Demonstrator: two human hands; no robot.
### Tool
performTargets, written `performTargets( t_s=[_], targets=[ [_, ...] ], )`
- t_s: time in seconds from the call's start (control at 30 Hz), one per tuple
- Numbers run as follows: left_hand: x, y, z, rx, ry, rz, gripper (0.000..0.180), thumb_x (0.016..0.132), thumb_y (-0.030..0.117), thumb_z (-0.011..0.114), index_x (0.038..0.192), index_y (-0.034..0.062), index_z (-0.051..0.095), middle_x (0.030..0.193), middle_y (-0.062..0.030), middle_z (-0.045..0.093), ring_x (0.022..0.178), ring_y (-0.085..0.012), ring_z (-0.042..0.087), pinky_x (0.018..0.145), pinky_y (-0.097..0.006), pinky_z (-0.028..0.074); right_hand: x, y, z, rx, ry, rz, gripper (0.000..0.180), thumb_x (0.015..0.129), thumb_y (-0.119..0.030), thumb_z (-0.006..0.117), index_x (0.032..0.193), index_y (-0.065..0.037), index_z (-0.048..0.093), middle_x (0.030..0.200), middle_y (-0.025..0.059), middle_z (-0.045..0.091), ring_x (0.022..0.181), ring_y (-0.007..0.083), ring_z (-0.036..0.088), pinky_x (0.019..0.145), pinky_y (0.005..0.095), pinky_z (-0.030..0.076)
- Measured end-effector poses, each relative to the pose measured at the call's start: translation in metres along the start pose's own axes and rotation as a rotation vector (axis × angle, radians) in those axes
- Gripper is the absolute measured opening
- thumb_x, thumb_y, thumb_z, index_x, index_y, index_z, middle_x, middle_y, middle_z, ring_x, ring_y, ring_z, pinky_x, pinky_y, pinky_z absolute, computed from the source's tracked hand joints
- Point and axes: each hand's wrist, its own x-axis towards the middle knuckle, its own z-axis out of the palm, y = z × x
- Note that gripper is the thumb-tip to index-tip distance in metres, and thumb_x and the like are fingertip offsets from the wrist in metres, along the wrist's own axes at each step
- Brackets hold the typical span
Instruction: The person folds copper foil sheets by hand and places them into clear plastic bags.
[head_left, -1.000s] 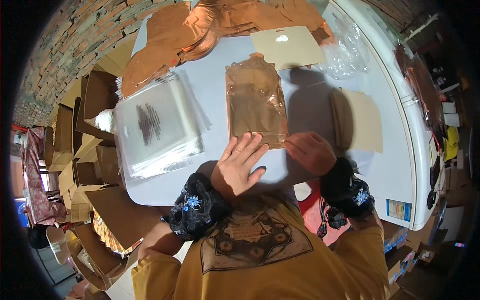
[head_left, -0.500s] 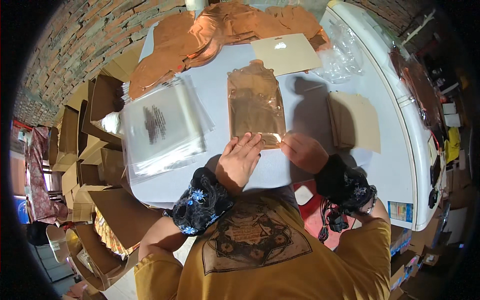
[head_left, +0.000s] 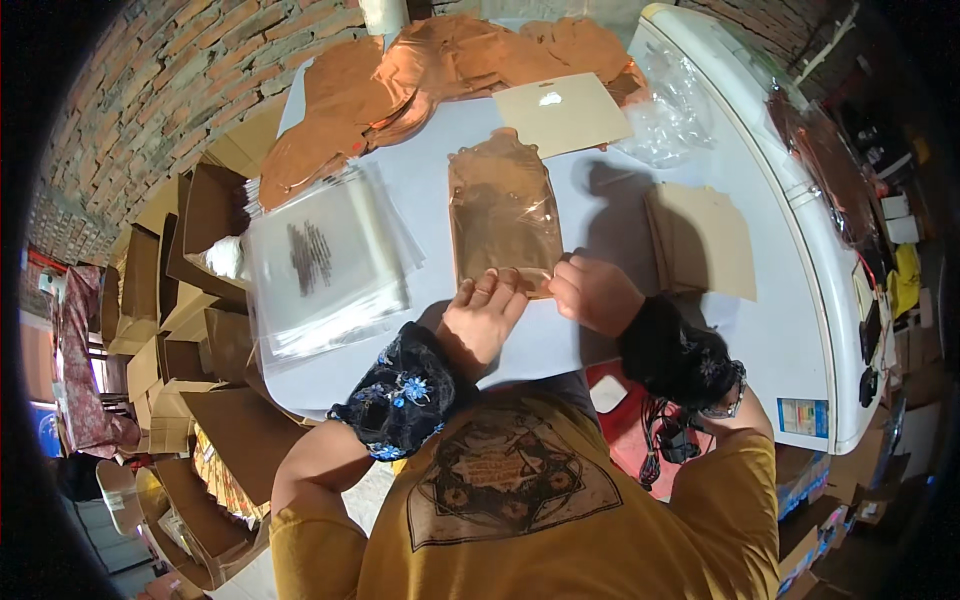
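Brick wall curves along the ten o'clock side behind a pale blue table (head_left: 600,340). At the table's middle lies a copper-brown piece in a clear sleeve (head_left: 503,215), its near edge toward six o'clock. The left hand (head_left: 482,318) rests flat on that near edge, fingers spread and pressing, clasping nothing. The right hand (head_left: 590,292), just beside at three o'clock, pinches the sleeve's near edge between curled fingers. A stack of clear bags (head_left: 325,262) sits at nine o'clock, heaped copper pieces (head_left: 420,70) at twelve, a tan card (head_left: 562,112) at one, folded cardboard boxes (head_left: 190,280) beyond the bags.
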Motion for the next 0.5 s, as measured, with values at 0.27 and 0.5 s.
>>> performTargets(
  t_s=[0.27, 0.5],
  targets=[
    [0.003, -0.008, -0.001, 0.025, -0.004, 0.056, 0.039, 0.082, 0.01, 0.056, 0.12, 0.0034, 0.057, 0.133, -0.0186, 0.057, 0.121, -0.0329, 0.06, 0.095, -0.037, 0.055, -0.003, -0.003, 0.004, -0.136, 0.06, -0.109, 0.012, 0.074, -0.014, 0.067, 0.078, -0.011, 0.056, 0.081, 0.003, 0.05, 0.08, 0.0191, 0.054, 0.069, 0.0312, 0.05],
    [0.005, -0.01, -0.004, -0.035, 0.046, 0.029, 0.039, 0.084, 0.008, 0.058, 0.122, 0.0019, 0.056, 0.131, -0.0178, 0.058, 0.119, -0.0305, 0.061, 0.087, -0.034, 0.058, 0.009, 0.0, 0.001, 0.007, 0.056, -0.04, 0.012, 0.074, -0.013, 0.068, 0.074, -0.01, 0.056, 0.078, 0.0043, 0.05, 0.071, 0.022, 0.053, 0.06, 0.036, 0.047]
  ],
)
